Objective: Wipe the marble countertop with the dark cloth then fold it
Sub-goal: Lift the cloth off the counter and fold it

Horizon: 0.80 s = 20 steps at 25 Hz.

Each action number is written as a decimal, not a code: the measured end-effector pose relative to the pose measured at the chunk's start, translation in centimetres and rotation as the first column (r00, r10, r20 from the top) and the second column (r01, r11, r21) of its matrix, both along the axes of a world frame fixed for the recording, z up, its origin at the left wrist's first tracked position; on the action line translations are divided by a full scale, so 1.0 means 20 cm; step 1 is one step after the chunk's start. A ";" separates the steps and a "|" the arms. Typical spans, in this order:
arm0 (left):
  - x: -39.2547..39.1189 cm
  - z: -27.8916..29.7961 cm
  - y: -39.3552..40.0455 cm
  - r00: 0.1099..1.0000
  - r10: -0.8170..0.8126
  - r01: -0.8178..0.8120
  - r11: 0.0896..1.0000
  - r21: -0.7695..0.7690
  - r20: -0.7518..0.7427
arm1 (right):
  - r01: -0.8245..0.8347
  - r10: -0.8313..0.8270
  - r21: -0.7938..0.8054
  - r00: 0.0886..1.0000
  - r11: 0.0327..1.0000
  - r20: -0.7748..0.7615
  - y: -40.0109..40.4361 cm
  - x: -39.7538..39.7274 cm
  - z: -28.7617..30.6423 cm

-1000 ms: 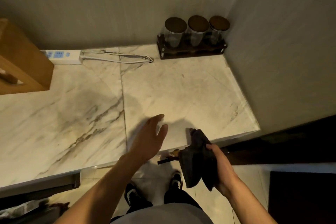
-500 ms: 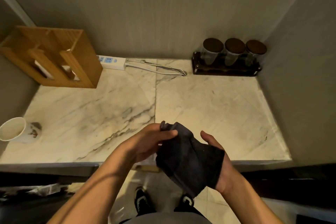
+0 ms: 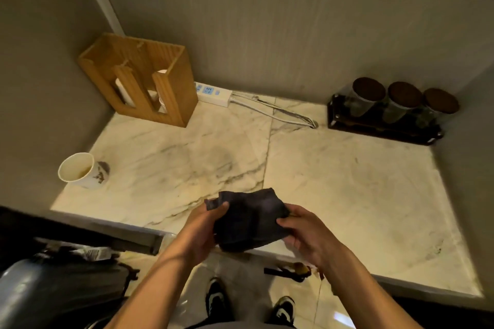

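The dark cloth [image 3: 248, 219] is bunched and held in the air over the front edge of the marble countertop [image 3: 347, 181]. My left hand [image 3: 200, 230] pinches its upper left corner between thumb and fingers. My right hand [image 3: 304, 232] grips its right side, thumb on top. The cloth's lower part sags between both hands, and part of it is hidden behind my fingers.
A wooden holder [image 3: 139, 80] stands at the back left, beside a white power strip [image 3: 213, 92] with its cable [image 3: 278, 115]. A dark rack with three jars [image 3: 395, 107] sits at the back right. A paper cup [image 3: 80, 169] lies at the left edge. Walls enclose three sides.
My left hand came off the counter and took hold of the cloth, which my right hand lifted from below the edge. Both hands now hold it spread wider; my view has shifted left.
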<state>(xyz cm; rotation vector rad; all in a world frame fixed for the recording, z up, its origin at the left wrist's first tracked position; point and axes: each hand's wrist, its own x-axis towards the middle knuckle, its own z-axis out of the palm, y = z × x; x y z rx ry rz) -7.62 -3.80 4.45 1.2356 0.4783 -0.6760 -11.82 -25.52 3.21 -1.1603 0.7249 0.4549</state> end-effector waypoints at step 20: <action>0.14 -0.18 0.10 0.983 -0.140 0.184 0.812 0.553 -0.122 | -0.330 0.581 -0.882 0.810 0.335 -0.083 0.22 0.72 -0.15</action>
